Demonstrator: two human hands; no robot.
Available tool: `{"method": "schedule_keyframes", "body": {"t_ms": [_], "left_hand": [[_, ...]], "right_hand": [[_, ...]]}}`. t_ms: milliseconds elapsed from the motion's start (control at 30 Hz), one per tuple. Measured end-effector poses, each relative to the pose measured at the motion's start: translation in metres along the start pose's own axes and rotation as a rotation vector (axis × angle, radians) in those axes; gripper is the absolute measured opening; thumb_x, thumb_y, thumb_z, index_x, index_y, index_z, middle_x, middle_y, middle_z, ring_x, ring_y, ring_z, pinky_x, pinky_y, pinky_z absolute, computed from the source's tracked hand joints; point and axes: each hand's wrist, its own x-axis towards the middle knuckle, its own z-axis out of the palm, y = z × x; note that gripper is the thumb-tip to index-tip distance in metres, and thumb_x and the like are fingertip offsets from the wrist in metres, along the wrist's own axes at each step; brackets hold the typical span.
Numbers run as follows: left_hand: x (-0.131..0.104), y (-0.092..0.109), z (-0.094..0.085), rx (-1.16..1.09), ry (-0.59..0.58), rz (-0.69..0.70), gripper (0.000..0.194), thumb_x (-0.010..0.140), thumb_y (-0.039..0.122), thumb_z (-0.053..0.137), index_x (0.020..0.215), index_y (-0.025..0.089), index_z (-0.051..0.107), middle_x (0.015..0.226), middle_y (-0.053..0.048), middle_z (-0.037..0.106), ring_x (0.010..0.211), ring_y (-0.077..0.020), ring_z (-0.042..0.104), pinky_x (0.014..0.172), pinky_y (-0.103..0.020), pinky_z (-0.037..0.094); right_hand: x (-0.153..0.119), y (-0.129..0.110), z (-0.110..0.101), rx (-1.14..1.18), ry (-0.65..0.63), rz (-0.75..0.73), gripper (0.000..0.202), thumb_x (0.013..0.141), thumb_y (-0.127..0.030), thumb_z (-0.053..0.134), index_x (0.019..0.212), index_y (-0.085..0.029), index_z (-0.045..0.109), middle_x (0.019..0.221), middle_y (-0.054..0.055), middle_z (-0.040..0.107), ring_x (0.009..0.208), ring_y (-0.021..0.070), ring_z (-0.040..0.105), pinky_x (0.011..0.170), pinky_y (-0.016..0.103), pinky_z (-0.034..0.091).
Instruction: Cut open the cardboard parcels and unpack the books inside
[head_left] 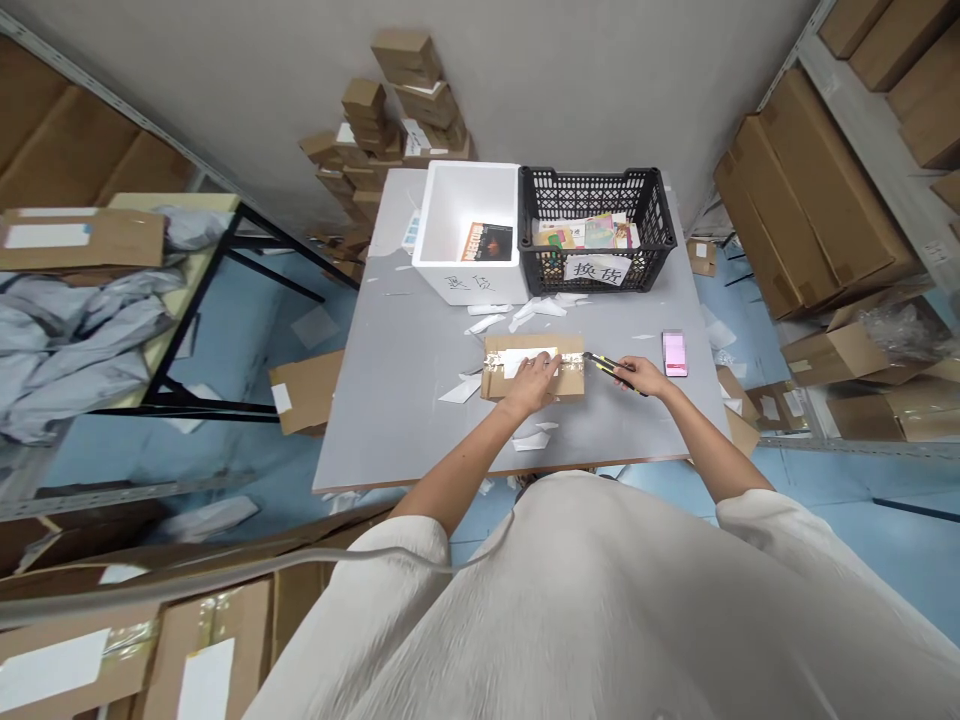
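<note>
A small cardboard box (pixel 493 380) with clear tape and a white label lies flat on the grey table (pixel 397 400). My left hand (pixel 534 382) rests on top of it, fingers spread over the label. In my right hand (pixel 639 376) is a black and yellow box cutter (pixel 604 366), its tip at the box's right end, by the tape. Whether the blade touches the cardboard is too small to tell. Scraps of white paper (pixel 532 440) lie in front of the box and more lie behind it.
Behind the box stand a white foam bin (pixel 469 283) holding a dark book and a black plastic crate (pixel 658 225) holding several booklets. A phone (pixel 674 353) lies lit on the right. Cardboard boxes (pixel 409 60) are stacked by the wall; shelves flank both sides.
</note>
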Motion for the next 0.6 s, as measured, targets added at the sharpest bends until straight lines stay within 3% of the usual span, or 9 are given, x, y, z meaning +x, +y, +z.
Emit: {"method": "schedule_keyframes", "body": {"t_ms": [100,167,233,333,433,600], "left_hand": [[0.003,0.0,-0.004,-0.038,0.069,-0.03,0.081,0.101,0.045,0.076,0.172,0.023,0.045,0.174,-0.022,0.049,0.155,-0.0428,0.057,0.133,-0.056,0.041],[0.009,0.0,-0.008,-0.039,0.104,-0.079,0.06,0.111,0.04,0.059,0.168,0.022,0.051,0.17,-0.022,0.055,0.151,-0.0414,0.06,0.128,-0.055,0.045],[0.016,0.0,-0.01,-0.027,0.134,-0.112,0.053,0.111,0.03,0.053,0.163,0.021,0.056,0.165,-0.021,0.059,0.149,-0.0398,0.06,0.126,-0.054,0.046],[0.026,-0.001,-0.012,-0.004,0.156,-0.093,0.057,0.105,0.019,0.06,0.162,0.023,0.057,0.167,-0.02,0.059,0.158,-0.0383,0.054,0.133,-0.056,0.039],[0.035,-0.004,-0.011,0.001,0.118,-0.086,0.068,0.1,0.016,0.064,0.167,0.022,0.051,0.177,-0.023,0.05,0.168,-0.0392,0.043,0.138,-0.061,0.03],[0.043,-0.008,-0.008,-0.028,0.048,-0.142,0.078,0.102,0.024,0.062,0.177,0.022,0.04,0.188,-0.025,0.035,0.176,-0.0408,0.031,0.138,-0.065,0.027]], "right_hand": [[-0.005,-0.002,-0.002,0.004,0.023,-0.036,0.038,0.097,-0.058,0.083,0.103,-0.023,0.071,0.086,0.004,0.081,0.065,0.0154,0.068,0.057,0.024,0.05],[-0.01,-0.004,-0.003,-0.042,0.045,-0.087,0.036,0.102,-0.059,0.076,0.106,-0.023,0.073,0.086,0.003,0.08,0.067,0.0163,0.069,0.064,0.026,0.055],[-0.016,-0.008,-0.004,-0.145,0.054,-0.151,0.037,0.109,-0.057,0.066,0.11,-0.022,0.077,0.09,0.004,0.081,0.073,0.0186,0.072,0.073,0.029,0.058],[-0.024,-0.015,-0.003,-0.421,0.051,-0.244,0.039,0.115,-0.048,0.056,0.127,-0.024,0.084,0.109,0.008,0.085,0.094,0.0249,0.078,0.09,0.035,0.06],[-0.029,-0.024,0.001,-0.727,0.066,-0.281,0.042,0.113,-0.039,0.061,0.149,-0.028,0.08,0.128,0.011,0.083,0.116,0.0302,0.076,0.104,0.039,0.055],[-0.029,-0.031,0.009,-0.94,0.077,-0.266,0.049,0.113,-0.038,0.064,0.16,-0.031,0.073,0.132,0.014,0.078,0.126,0.0328,0.069,0.107,0.04,0.047]]}}
